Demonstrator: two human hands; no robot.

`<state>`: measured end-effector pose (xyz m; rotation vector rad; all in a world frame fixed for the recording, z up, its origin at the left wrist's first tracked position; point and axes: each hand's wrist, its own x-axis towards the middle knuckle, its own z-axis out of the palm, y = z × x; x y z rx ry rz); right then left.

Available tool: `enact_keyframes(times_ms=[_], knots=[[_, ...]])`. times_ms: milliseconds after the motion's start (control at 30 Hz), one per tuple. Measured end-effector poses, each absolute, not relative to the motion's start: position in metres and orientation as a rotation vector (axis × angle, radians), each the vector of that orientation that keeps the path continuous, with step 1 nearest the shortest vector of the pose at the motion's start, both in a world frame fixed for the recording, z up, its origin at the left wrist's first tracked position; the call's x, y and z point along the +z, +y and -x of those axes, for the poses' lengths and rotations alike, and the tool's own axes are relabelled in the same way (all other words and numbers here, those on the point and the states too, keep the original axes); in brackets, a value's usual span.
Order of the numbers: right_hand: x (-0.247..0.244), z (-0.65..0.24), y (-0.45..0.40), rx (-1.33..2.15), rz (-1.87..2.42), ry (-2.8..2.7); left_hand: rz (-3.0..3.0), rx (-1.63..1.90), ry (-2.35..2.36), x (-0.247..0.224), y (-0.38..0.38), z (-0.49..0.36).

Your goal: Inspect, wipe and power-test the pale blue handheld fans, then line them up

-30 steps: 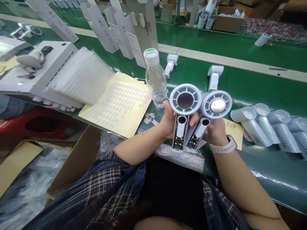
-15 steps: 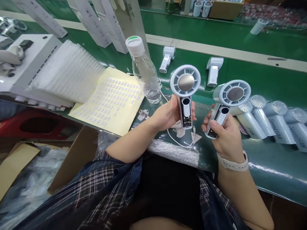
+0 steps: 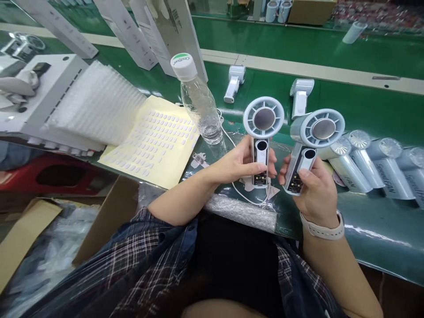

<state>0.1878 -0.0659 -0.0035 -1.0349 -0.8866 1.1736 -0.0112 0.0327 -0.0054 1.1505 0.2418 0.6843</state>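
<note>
My left hand (image 3: 236, 163) is closed around the handle of a light-blue handheld fan (image 3: 264, 118), its thumb lying across the front of the handle. A second handheld fan (image 3: 323, 128) of the same kind is gripped by my right hand (image 3: 314, 187), with the thumb on the handle's front. Both fans are upright side by side, round heads up and silver discs facing me. Dark circuit boards show in the lower part of each handle. Behind them on the green bench lie two more fans, one at the left (image 3: 234, 84) and one at the right (image 3: 301, 97).
A water bottle (image 3: 200, 104) stands beside a yellow sheet of small white stickers (image 3: 155, 139). Several fans (image 3: 386, 168) lie in a row at right. A white cable (image 3: 243, 198) and a bubble-wrap roll (image 3: 241, 213) are near the bench edge. White foam sheets (image 3: 96, 106) lie left.
The left fan has shifted slightly right and down, and my left thumb has come across its handle front. The right fan has turned slightly more upright. Both hands keep their hold.
</note>
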Motion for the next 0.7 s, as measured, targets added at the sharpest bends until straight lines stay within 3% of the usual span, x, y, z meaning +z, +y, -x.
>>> enact_keyframes(times_ms=[700], knots=[[-0.0086,-0.1870,-0.0647,1.123,1.044,-0.872,-1.104,0.699,0.303,-0.0084,0.0357,0.0084]])
